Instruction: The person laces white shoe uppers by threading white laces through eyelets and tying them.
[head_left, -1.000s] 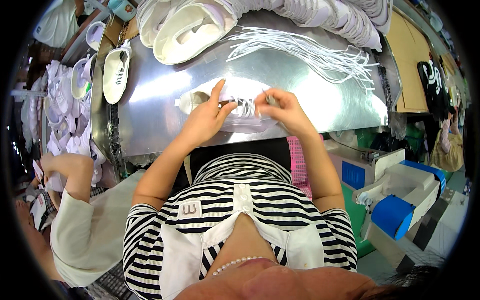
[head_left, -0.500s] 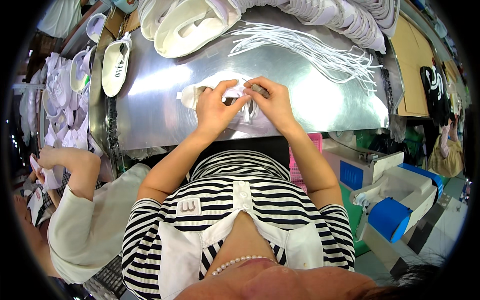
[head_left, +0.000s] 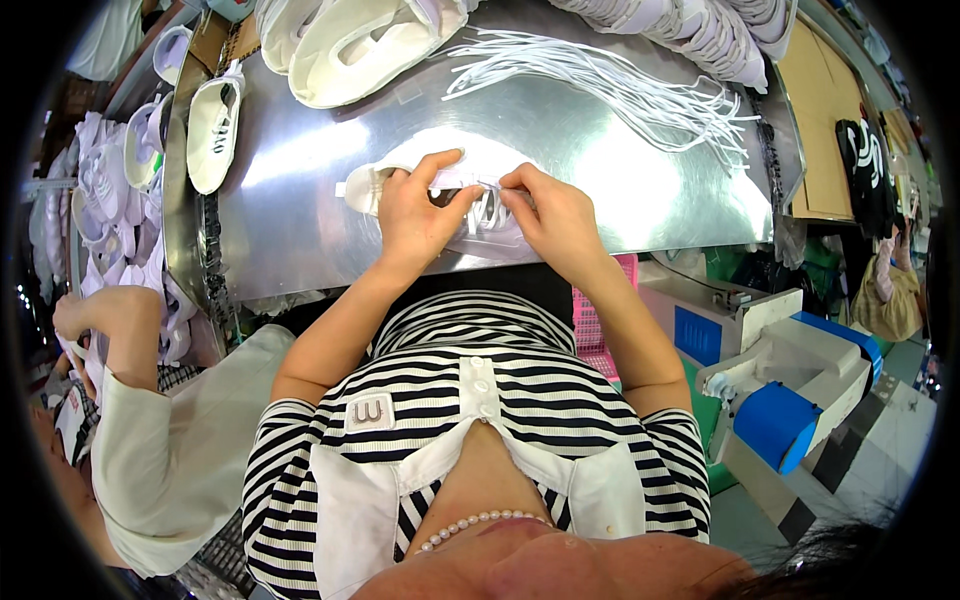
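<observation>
A white shoe [head_left: 368,186] lies on its side on the shiny metal table [head_left: 290,200], close to the front edge. My left hand [head_left: 418,208] grips its upper around the eyelets. My right hand [head_left: 548,212] pinches a thin white lace at the same spot, fingertips almost touching the left thumb. Most of the shoe is hidden under both hands.
A bundle of loose white laces [head_left: 620,85] lies at the back of the table. White shoes are piled at the far left [head_left: 350,40] and far right [head_left: 700,30], one more [head_left: 213,120] on the left edge. A co-worker's arm in a pale sleeve [head_left: 170,440] is at lower left. A blue-and-white machine [head_left: 790,380] stands right.
Both hands have drawn together over the shoe. The right hand moved left toward the left hand's fingertips, and the lace is now pinched between them.
</observation>
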